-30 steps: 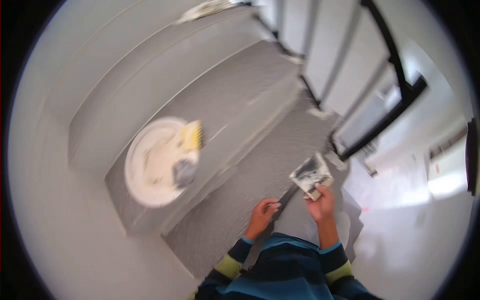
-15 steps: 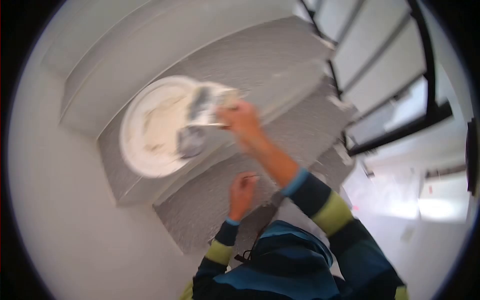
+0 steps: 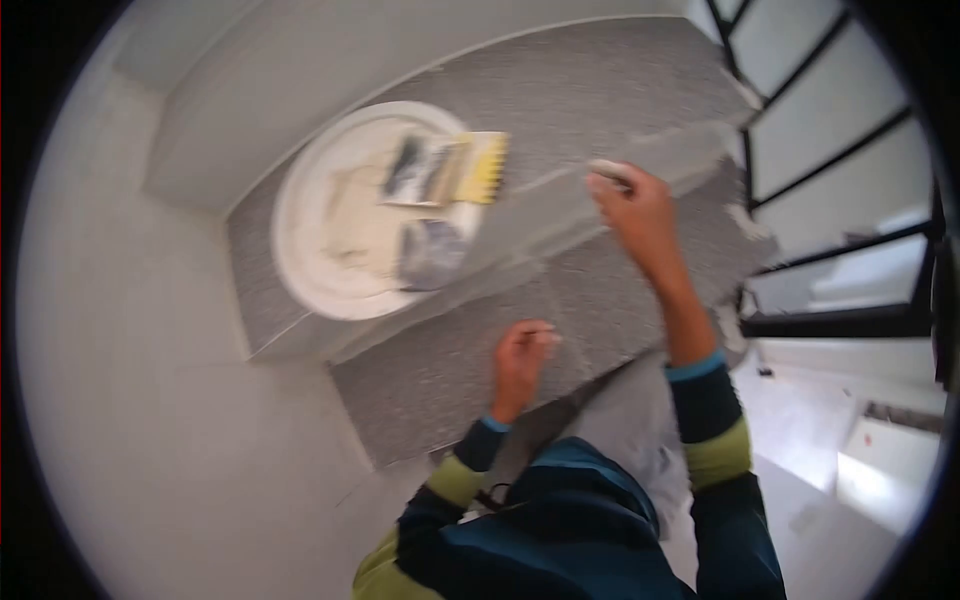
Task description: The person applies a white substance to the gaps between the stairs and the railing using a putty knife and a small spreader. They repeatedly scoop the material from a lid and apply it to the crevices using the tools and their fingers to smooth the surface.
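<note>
My right hand [image 3: 640, 215] is raised over the stair edge, right of a round white tub [image 3: 298, 268]. Its fingers are bent together around a pale, whitish bit at the tips, too blurred to name. Lower down, my left hand [image 3: 518, 368] hovers above the lower step with fingers curled and tips together; whether anything is in them is hidden. Inside the tub is a cream-coloured material [image 3: 345, 225]. Across its right side lie a flat rectangular piece, dark and silvery [image 3: 415, 172], and a yellow notched spreader [image 3: 484, 168]. A grey rounded lump [image 3: 430, 252] sits below them.
Grey stair treads [image 3: 590, 75] curve around, with a pale riser [image 3: 640, 165] between them. A black metal railing [image 3: 830, 325] runs along the right. White walls [image 3: 130, 330] close in the left side. A bright lower floor area [image 3: 800, 410] shows beyond the railing.
My right hand has let go of the flat rectangular piece at the tub and moved away to the right. My left hand stays low, fingers still curled. The whole view has shifted.
</note>
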Action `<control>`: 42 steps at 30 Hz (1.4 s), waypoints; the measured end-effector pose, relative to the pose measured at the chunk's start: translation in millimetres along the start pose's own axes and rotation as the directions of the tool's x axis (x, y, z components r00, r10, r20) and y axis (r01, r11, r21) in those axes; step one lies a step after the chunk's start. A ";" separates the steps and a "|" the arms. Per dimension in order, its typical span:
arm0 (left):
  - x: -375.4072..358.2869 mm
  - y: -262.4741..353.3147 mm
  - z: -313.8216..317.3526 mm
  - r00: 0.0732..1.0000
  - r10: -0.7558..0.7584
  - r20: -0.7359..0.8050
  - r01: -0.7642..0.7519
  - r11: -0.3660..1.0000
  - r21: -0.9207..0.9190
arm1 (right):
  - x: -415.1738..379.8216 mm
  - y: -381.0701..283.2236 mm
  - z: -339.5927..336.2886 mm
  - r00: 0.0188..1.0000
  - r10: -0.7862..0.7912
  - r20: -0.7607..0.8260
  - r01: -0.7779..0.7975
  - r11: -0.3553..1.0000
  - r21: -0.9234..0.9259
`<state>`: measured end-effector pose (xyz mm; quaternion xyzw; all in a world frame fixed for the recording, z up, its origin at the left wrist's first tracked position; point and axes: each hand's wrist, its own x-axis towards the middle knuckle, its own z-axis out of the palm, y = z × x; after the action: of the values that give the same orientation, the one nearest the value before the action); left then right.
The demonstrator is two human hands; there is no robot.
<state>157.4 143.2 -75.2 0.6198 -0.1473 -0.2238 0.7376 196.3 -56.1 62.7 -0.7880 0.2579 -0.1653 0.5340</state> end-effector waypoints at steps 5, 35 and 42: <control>2.3 38.1 -9.2 0.998 0.029 -0.047 -0.041 0.961 -0.274 | 12.7 -3.8 43.2 0.985 -0.161 -0.058 0.161 0.987 0.012; 17.2 142.6 -52.7 0.961 0.155 -0.230 -0.257 0.813 -0.523 | 3.0 -100.3 109.9 0.917 -0.248 0.311 0.086 0.888 0.452; 27.7 147.3 -82.3 0.808 0.205 -0.552 -0.476 0.781 -0.405 | -23.5 -82.8 95.9 0.931 -0.365 -0.005 0.355 0.908 -0.221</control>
<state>243.6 218.2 52.0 0.3906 -0.0066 0.0470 0.9193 247.7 54.7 103.9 -0.8713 0.1369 -0.2500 0.3995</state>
